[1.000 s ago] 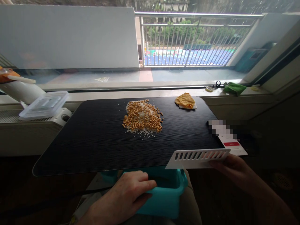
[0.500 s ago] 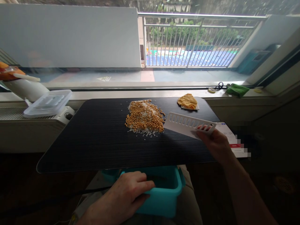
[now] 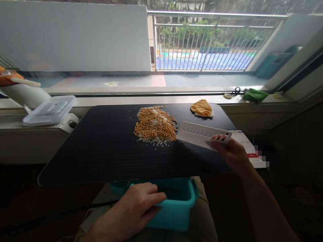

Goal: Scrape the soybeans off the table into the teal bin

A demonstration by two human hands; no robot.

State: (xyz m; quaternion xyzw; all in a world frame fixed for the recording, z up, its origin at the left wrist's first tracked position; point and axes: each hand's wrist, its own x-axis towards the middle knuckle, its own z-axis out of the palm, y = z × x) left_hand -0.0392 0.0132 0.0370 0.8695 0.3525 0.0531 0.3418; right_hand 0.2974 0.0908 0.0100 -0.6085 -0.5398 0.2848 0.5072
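Observation:
A pile of yellow beans mixed with white rice grains point(image 3: 154, 125) lies on the black tabletop point(image 3: 101, 151). My right hand point(image 3: 230, 154) is closed on a white slotted plastic scraper point(image 3: 202, 133), whose left end touches the right side of the pile. Below the table's front edge, my left hand point(image 3: 137, 210) grips the rim of a teal plastic bin point(image 3: 176, 208) resting on my lap.
A yellow cloth point(image 3: 202, 108) lies at the table's back right. A clear plastic lid point(image 3: 49, 110) sits on the radiator at left. Scissors point(image 3: 235, 90) and a green cloth point(image 3: 254, 95) lie on the window sill. A white card with a red patch point(image 3: 248, 151) sits at the table's right edge.
My right hand has carried the scraper from the table's front right edge up and left to the right side of the bean pile. My left hand has stayed on the bin.

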